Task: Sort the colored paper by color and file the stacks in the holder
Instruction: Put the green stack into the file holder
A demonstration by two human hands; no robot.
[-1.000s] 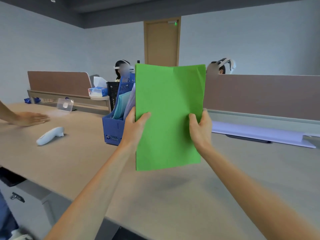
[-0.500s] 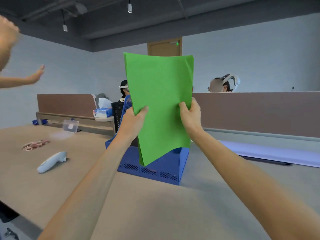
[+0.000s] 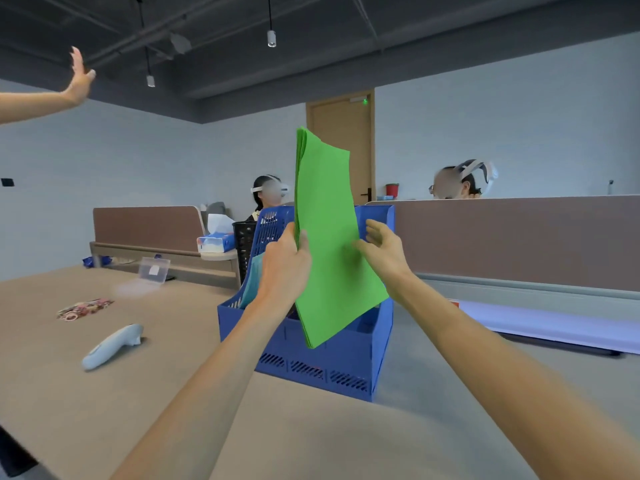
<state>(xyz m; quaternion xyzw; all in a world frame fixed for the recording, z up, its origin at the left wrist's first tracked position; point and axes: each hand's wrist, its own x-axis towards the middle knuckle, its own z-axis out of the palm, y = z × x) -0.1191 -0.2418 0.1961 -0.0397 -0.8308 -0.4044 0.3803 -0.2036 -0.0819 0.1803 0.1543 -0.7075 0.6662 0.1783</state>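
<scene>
From the head camera we see our left hand clamped on the near edge of a stack of bright green paper sheets, thumb on the face turned toward us and the other digits hidden behind, so this grip holds the stack. The stack stands nearly upright, tilted a little, its lower corner in front of the open top of a blue perforated plastic file holder; we cannot tell whether that corner is already inside a compartment. Our right hand sits at the stack's far edge with its digits spread and loose; its grip is wide, and we cannot tell whether the fingertips touch the paper. A pale teal sheet stands in the holder's left compartment, just beside our left wrist.

The holder rests on a long beige tabletop. To the left lie a white handheld controller and, farther back, a small heap of pink and white rings, well apart from the holder. A flat lavender sheet lies on the right side of the tabletop. Another person's raised hand shows at the upper left.
</scene>
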